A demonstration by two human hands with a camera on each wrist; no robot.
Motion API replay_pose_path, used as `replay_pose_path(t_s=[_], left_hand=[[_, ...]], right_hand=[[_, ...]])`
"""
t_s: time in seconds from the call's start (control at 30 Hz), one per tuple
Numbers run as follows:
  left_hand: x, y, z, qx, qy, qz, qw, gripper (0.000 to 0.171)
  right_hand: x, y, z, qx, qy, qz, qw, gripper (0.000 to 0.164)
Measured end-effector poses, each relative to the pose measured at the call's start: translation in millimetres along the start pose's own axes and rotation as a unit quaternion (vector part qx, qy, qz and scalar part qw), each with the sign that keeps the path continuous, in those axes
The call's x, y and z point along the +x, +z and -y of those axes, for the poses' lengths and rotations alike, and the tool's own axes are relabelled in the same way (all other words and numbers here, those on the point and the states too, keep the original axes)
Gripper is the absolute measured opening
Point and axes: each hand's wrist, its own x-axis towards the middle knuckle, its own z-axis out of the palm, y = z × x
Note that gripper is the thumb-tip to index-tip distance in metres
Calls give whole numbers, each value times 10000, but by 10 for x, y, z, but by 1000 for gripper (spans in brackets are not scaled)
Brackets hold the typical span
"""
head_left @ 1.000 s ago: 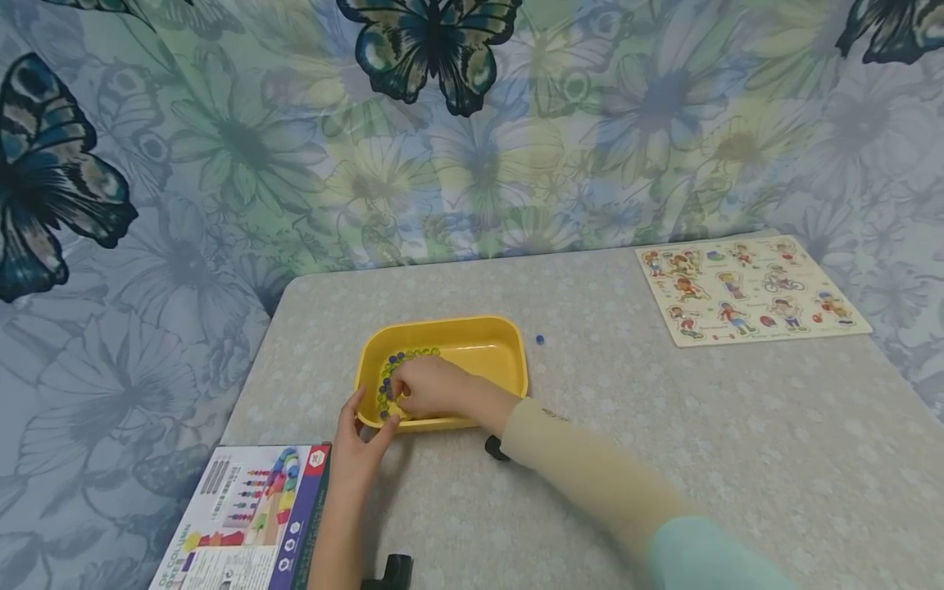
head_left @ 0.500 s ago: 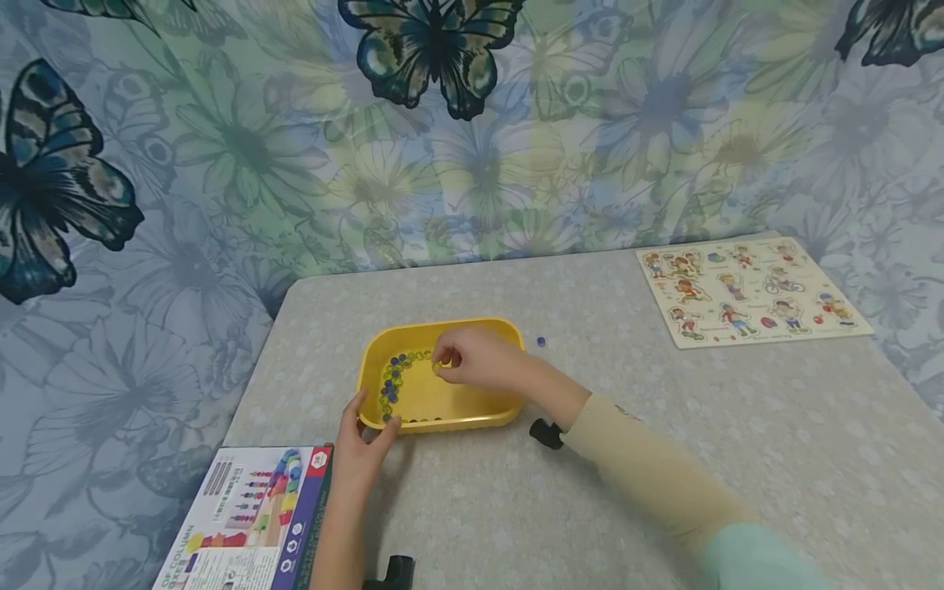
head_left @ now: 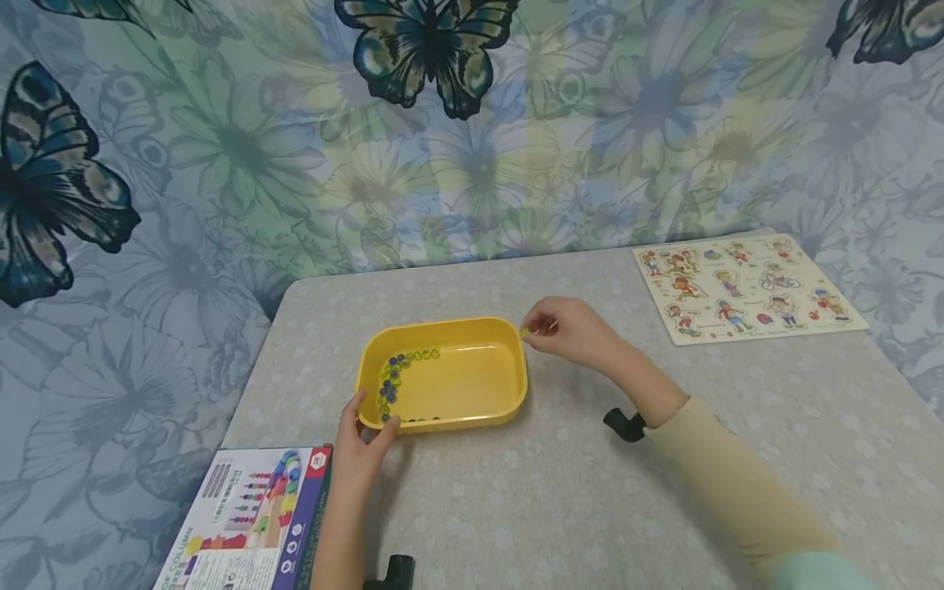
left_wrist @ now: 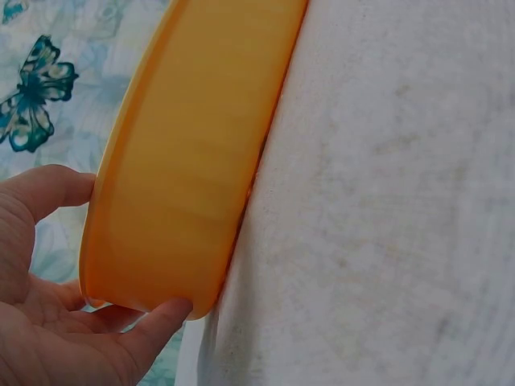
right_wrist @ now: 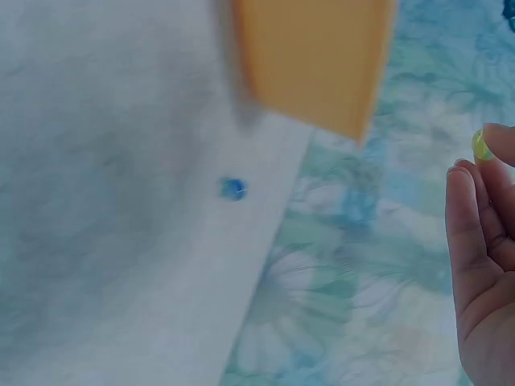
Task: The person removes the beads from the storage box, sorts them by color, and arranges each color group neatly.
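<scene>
One yellow bead has left the tray, right hand pinching it.

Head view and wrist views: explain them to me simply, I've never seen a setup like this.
There is no machine here, just one person's bare hands. One camera sits on the head, looking forward and down; the other two sit on the wrists, each looking at its hand's work.

The left hand grips a corner of a yellow tray on the table. Small blue and yellow-green beads lie inside, mostly toward its left end. The right hand pinches one yellow-green bead outside the tray.

A loose blue bead rests on the table. A picture board lies far right, a printed box near left.
</scene>
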Motion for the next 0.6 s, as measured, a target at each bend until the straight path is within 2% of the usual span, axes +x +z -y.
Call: replay_pose_path(t_s=[0.33, 0.47, 0.6], left_hand=[[11, 12, 25, 12, 57, 17, 10000, 79], [11, 12, 33, -16, 101, 31, 9999, 79], [13, 12, 27, -30, 131, 20, 9999, 80]], right_hand=[[-95, 153, -493, -348, 768, 523, 9951, 7], [-91, 225, -597, -547, 1009, 871, 9896, 4], [-73, 275, -625, -663, 1099, 1027, 9864, 4]])
